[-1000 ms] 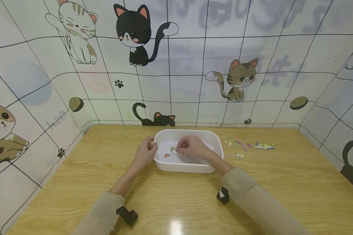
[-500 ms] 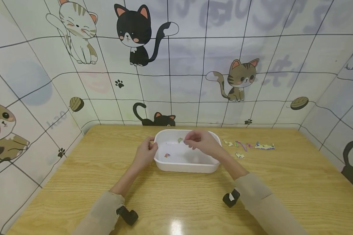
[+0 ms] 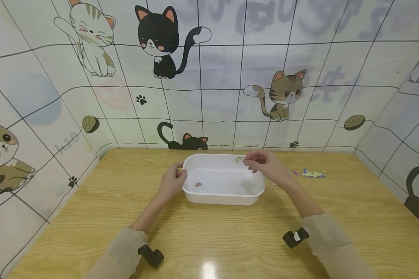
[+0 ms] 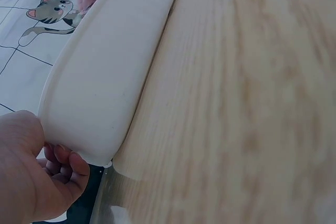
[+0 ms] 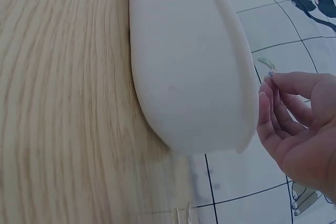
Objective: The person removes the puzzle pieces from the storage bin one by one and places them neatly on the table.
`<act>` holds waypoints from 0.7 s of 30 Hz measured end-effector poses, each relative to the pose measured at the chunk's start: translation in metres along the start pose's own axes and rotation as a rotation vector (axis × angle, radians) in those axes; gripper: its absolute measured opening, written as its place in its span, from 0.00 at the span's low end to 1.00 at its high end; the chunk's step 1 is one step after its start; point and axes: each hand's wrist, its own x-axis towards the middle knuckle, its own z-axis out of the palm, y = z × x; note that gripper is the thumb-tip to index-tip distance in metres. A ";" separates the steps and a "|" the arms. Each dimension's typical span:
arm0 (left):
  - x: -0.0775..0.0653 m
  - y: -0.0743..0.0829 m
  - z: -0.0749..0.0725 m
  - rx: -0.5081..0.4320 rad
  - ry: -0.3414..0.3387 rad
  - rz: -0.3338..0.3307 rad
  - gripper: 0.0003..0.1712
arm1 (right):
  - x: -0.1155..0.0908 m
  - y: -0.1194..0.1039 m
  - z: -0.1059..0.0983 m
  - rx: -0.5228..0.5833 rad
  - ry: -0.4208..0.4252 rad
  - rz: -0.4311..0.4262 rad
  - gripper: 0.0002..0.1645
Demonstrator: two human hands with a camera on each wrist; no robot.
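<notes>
A white plastic tub (image 3: 223, 200) stands on the wooden table. My left hand (image 3: 172, 181) grips its left end, thumb at the rim and fingers curled under it in the left wrist view. Over the tub's back right corner, my right hand (image 3: 267, 166) pinches a small, thin green piece (image 3: 239, 159) between thumb and fingertips. The right wrist view shows that piece (image 5: 266, 63) jutting from the fingertips, above rim height. One small orange piece (image 3: 198, 185) lies on the tub's floor at the left.
Right of the tub, on the table (image 3: 209, 232), lie a long yellow and blue cut-out strip (image 3: 314, 174) and a small pink piece (image 3: 295, 173); my right hand and forearm cover other pieces there. A cat-printed wall covering (image 3: 223, 104) rises behind the table.
My right hand has moved right and away from me, from low inside the tub to its back right corner, carrying the green piece. My left hand and the tub have stayed put.
</notes>
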 end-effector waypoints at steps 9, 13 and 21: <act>-0.001 0.001 -0.001 -0.004 -0.001 0.002 0.23 | -0.020 0.007 -0.037 -0.095 0.046 0.080 0.20; -0.001 0.001 -0.001 -0.006 -0.004 -0.002 0.23 | -0.031 0.014 -0.055 -0.151 0.049 0.125 0.21; -0.002 0.002 -0.002 -0.009 -0.006 -0.009 0.23 | -0.051 0.038 -0.089 -0.210 0.035 0.199 0.23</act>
